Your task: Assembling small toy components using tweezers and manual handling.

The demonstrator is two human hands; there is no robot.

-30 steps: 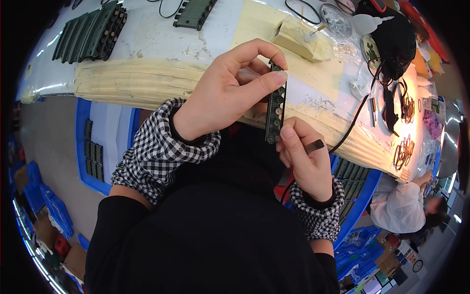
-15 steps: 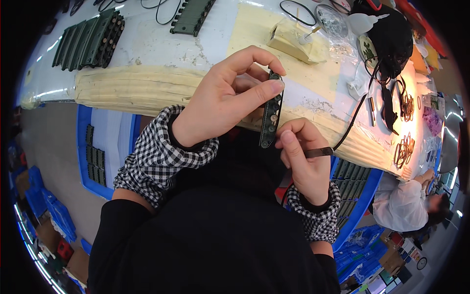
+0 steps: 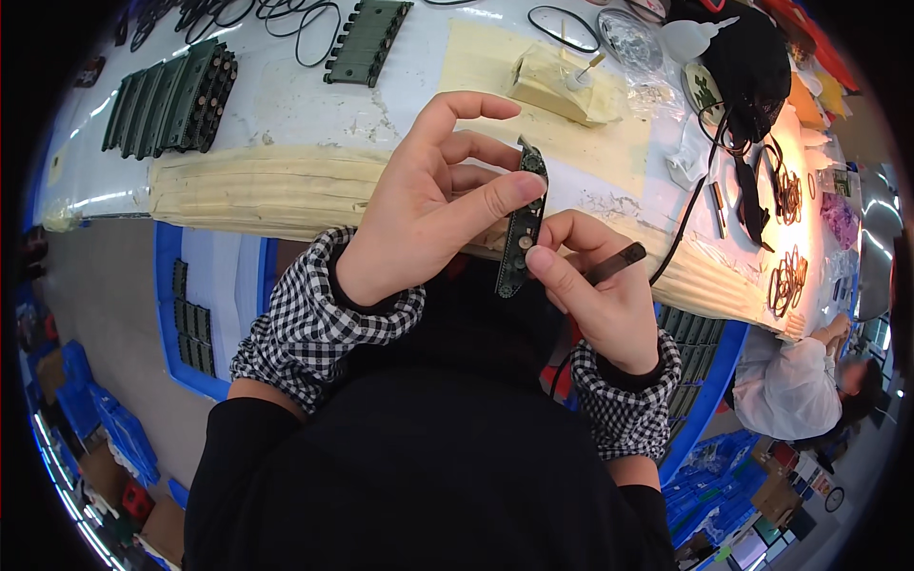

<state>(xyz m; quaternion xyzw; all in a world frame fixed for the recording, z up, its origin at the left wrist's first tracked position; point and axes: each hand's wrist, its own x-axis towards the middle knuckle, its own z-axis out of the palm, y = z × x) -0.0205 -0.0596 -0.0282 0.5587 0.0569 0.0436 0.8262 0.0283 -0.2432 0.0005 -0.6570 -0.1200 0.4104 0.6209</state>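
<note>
Your left hand (image 3: 433, 209) pinches the green wheel strip (image 3: 519, 233), three o'clock from its palm, long axis nearly twelve to six. Your right hand (image 3: 598, 290), gripping a dark stick (image 3: 619, 263), sits nearer the six-o'clock end.

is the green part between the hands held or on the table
Held: the left hand pinches the green part, its lower end past the table edge.

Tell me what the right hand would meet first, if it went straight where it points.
Probably the green strip held by the left hand; whether the right hand touches it is unclear.
</note>
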